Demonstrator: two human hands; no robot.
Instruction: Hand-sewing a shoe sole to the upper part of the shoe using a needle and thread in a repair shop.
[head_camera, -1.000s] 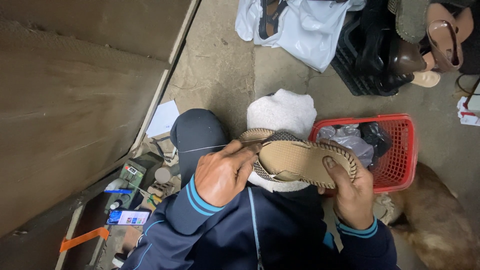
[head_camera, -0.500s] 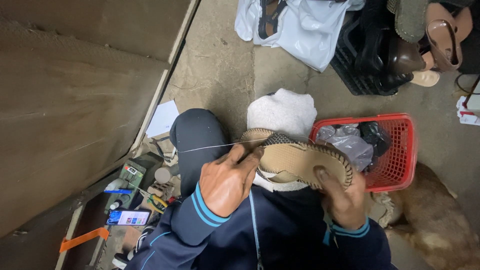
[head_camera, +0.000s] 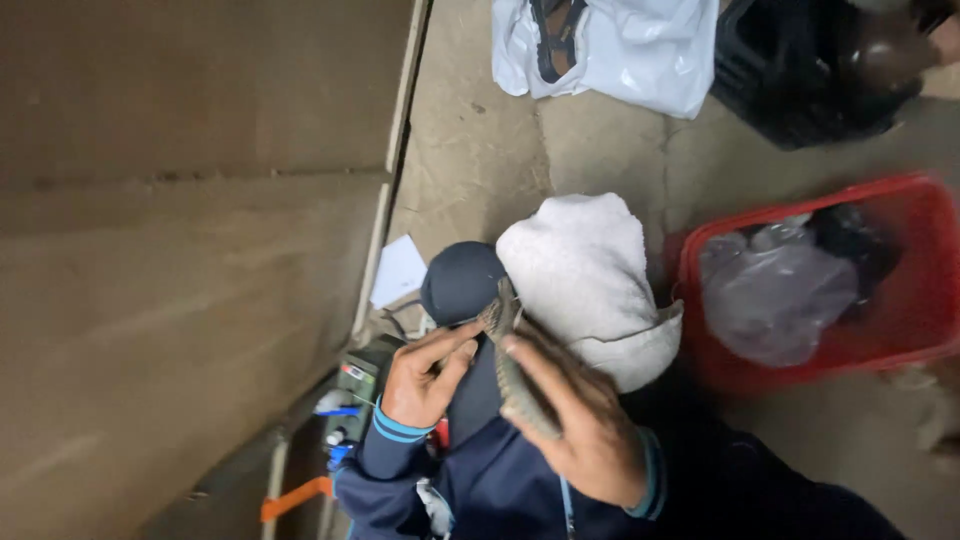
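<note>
One sandal (head_camera: 515, 375) is now seen edge-on between two hands, where half a second ago its tan footbed was turned flat towards the camera; the view has also swung, so the red basket (head_camera: 900, 300) has slid to the far right. The sandal is held upright, its woven edge running from the dark knee (head_camera: 462, 282) down towards the chest. The turn suggests the side seam of the sandal is being brought under the fingers for work.

The right hand (head_camera: 585, 425) is closed around the sandal from the right, thumb along its edge, a firm grip. The left hand (head_camera: 425, 380) is curled at the sandal's left side, fingertips pinched at the edge; whether the thin needle seen earlier is in that grip cannot be told.

Counted: one sandal in hand, one white towel (head_camera: 590, 275) over the lap, one red basket holding a clear plastic bag (head_camera: 770, 290), one white plastic bag (head_camera: 630, 45) far off on the concrete floor (head_camera: 470, 140), one black crate (head_camera: 800, 80) far right, one white paper sheet (head_camera: 398, 270), and one box of small tools (head_camera: 350, 400) at near left.
</note>
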